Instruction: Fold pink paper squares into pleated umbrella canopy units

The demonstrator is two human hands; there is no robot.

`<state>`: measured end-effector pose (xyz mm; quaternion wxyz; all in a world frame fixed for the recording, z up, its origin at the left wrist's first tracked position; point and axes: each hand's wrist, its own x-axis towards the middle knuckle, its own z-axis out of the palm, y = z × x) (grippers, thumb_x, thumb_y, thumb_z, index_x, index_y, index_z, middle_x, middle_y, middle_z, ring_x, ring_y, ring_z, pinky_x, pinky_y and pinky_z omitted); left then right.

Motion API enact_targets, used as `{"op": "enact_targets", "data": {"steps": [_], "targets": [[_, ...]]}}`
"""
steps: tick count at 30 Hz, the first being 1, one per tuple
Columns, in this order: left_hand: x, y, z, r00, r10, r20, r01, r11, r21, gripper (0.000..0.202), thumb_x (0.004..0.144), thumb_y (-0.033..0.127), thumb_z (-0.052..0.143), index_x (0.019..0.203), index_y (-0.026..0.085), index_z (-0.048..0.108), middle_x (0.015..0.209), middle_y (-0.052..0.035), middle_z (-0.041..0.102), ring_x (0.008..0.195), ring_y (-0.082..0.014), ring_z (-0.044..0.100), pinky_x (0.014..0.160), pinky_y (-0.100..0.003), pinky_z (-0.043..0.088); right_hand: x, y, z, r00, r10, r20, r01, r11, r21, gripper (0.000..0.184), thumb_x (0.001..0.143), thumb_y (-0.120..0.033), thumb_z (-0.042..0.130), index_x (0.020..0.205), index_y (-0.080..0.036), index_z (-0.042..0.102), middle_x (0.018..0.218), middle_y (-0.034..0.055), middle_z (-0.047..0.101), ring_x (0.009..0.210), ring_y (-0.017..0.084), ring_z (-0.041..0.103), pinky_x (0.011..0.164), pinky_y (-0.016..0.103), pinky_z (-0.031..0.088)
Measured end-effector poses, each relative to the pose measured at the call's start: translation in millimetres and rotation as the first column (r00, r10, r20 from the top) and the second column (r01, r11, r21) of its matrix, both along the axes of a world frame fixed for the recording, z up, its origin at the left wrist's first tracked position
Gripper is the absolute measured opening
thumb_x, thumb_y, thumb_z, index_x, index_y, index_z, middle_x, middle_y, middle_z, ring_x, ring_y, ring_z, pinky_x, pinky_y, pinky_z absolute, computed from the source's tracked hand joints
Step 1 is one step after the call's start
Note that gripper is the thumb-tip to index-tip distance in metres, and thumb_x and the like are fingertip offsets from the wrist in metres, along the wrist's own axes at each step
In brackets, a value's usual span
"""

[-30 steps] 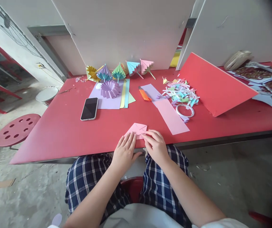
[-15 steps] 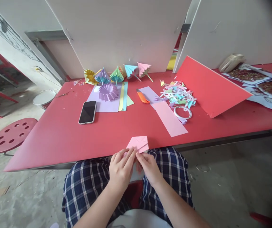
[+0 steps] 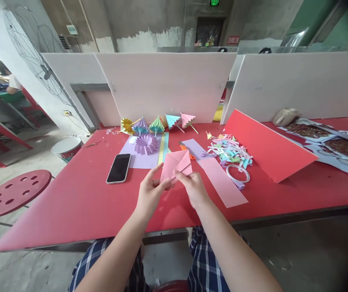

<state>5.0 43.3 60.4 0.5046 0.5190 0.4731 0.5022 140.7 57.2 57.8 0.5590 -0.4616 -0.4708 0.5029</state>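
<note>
A folded piece of pink paper [image 3: 177, 163], with crease lines across its face, is held up above the red table. My left hand [image 3: 152, 187] pinches its lower left edge between thumb and fingers. At the lower right, my right hand [image 3: 192, 187] grips it with the thumb on top. Just behind the paper lies an orange utility knife [image 3: 189, 151], partly hidden. To the right, a pink paper strip [image 3: 222, 182] lies flat, touching a purple paper strip [image 3: 194, 147].
Small paper umbrellas [image 3: 156, 125] line the back by a white partition. A phone [image 3: 119, 168] and purple sheets [image 3: 136, 160] lie left. Paper scraps [image 3: 231, 148], a white tape roll [image 3: 237, 173] and a propped red board [image 3: 268, 150] are right.
Both hands have lifted the folded pink paper from the table's front edge, up and away from me. The view has tilted up, showing the wall behind the partition.
</note>
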Motion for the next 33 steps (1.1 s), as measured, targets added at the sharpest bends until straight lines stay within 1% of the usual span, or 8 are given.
{"op": "enact_targets", "data": {"steps": [8,11,14,17,22,28,32,33], "targets": [[-3,9,-31.6,0.999,0.031,0.041,-0.027,0.994,-0.103,0.064,0.066,0.038,0.067,0.122,0.013,0.048,0.063,-0.0022,0.066,0.064,-0.0176,0.062,0.063,-0.029,0.048,9,34,-22.5,0.983,-0.117,0.144,0.115,0.993,0.024,0.035,0.062,-0.044,0.065,0.049,-0.018,0.046,0.049,-0.0070,0.035,0.050,0.007,0.032,0.050,0.022,0.026],[-2,10,-38.5,0.998,-0.005,0.063,0.015,0.988,-0.154,0.043,0.065,0.040,0.067,0.096,0.010,0.063,0.064,-0.0038,0.064,0.060,-0.0149,0.058,0.056,-0.025,0.046,5,30,-27.6,0.983,-0.047,0.179,0.043,0.999,0.025,0.033,0.064,-0.041,0.064,0.050,-0.018,0.044,0.050,-0.0067,0.039,0.052,0.008,0.037,0.052,0.022,0.030],[0,11,-42.4,0.995,0.016,0.097,0.002,0.984,-0.180,0.034,0.064,0.042,0.068,0.074,0.009,0.066,0.063,-0.0041,0.062,0.058,-0.0126,0.055,0.054,-0.023,0.043,-2,22,-29.9,0.987,0.091,0.136,-0.091,0.996,-0.008,0.020,0.064,-0.035,0.065,0.069,-0.020,0.053,0.064,-0.0036,0.055,0.060,0.011,0.049,0.057,0.023,0.039],[2,11,-42.6,0.991,0.038,0.129,-0.014,0.983,-0.181,0.032,0.063,0.041,0.069,0.072,0.010,0.066,0.062,-0.0032,0.062,0.058,-0.0114,0.054,0.055,-0.022,0.041,-7,16,-30.3,0.987,0.156,0.028,-0.154,0.987,-0.055,0.042,0.062,-0.029,0.067,0.100,-0.023,0.049,0.082,0.0005,0.062,0.073,0.015,0.057,0.064,0.027,0.046],[1,7,-40.6,0.998,-0.004,0.066,0.016,0.983,-0.182,0.031,0.063,0.041,0.069,0.068,0.010,0.065,0.062,-0.0037,0.062,0.056,-0.0111,0.052,0.053,-0.023,0.039,12,26,-30.7,0.998,0.054,-0.042,-0.053,0.998,0.014,0.047,0.062,-0.023,0.067,0.106,-0.025,0.049,0.063,-0.0071,0.055,0.064,0.011,0.056,0.070,0.028,0.046],[-3,4,-41.9,1.000,0.011,-0.012,-0.014,0.978,-0.208,0.031,0.065,0.041,0.067,0.066,0.011,0.063,0.063,-0.0044,0.061,0.058,-0.0116,0.051,0.054,-0.023,0.039,45,38,-33.5,0.945,-0.258,-0.199,0.274,0.960,0.058,0.052,0.063,-0.030,0.069,0.110,-0.026,0.048,0.072,-0.0034,0.059,0.080,0.014,0.059,0.083,0.035,0.045],[-2,6,-44.6,1.000,0.015,0.017,-0.012,0.983,-0.183,0.030,0.065,0.041,0.067,0.068,0.011,0.063,0.064,-0.0036,0.060,0.059,-0.0115,0.050,0.055,-0.023,0.038,22,21,-31.1,0.974,0.187,-0.131,-0.196,0.979,-0.059,0.079,0.064,-0.032,0.069,0.132,-0.033,0.029,0.099,0.0031,0.063,0.095,0.019,0.058,0.084,0.038,0.045],[-1,6,-45.6,1.000,0.009,0.021,-0.005,0.984,-0.175,0.030,0.065,0.041,0.067,0.068,0.011,0.062,0.064,-0.0033,0.060,0.059,-0.0115,0.050,0.055,-0.023,0.038,14,17,-30.3,0.975,0.210,-0.079,-0.216,0.973,-0.085,0.085,0.060,-0.028,0.072,0.133,-0.035,0.030,0.114,0.0035,0.057,0.106,0.020,0.053,0.086,0.037,0.044]]}}
